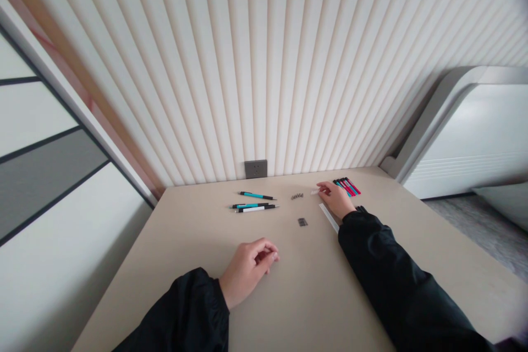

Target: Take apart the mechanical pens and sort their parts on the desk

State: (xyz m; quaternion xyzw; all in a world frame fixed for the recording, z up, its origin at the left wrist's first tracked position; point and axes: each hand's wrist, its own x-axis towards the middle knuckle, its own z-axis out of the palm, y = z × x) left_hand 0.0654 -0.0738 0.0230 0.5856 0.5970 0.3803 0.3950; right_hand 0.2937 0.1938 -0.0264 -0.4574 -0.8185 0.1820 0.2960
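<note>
My left hand [251,268] rests near the front middle of the table, its fingers curled together; whatever may be between them is too small to make out. Farther back on the right, my right hand [336,198] has its fingertips at a small whitish piece [315,191]. A white strip [329,217] lies partly under my right forearm. Small dark pieces [297,196] form a row left of my right hand, and a small dark group [302,222] lies nearer me. A blue pen [256,195], another blue pen [243,205] and a white pen [256,209] lie at the left.
Several red and teal items with black ends [347,187] lie just beyond my right hand. The beige table [185,242] meets a ribbed wall with a dark socket [256,169]. A white panelled headboard [474,137] stands at the right.
</note>
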